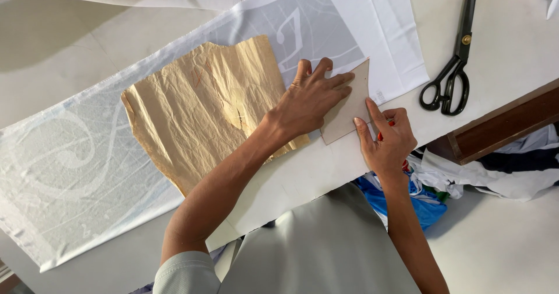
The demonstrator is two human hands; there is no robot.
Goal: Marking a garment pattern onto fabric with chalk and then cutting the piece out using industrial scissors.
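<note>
Template (348, 105) looks stiff, light card, slippery on thin cloth (326, 23); left hand (311, 99) splayed flat pins it, right hand (387, 140) pinches something small and red at its edge.

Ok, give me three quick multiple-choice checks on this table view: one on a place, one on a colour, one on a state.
1. Where do the scissors lie?
A. On the brown paper
B. On the table, right of the white fabric
C. In the left hand

2. What colour are the scissor handles?
A. Black
B. Orange
C. Silver

3. How is the left hand placed?
A. Lifted clear of the table
B. Closed in a fist
C. Spread flat, pressing the cardboard template and the crumpled brown paper pattern

Answers:
1 B, they rest on bare table beyond the fabric's right edge, away from both hands.
2 A, the loops and blades look black, with a small brass-coloured pivot.
3 C, the fingers are splayed across the template edge, while the right hand pinches a small red item at the template's edge.
</note>
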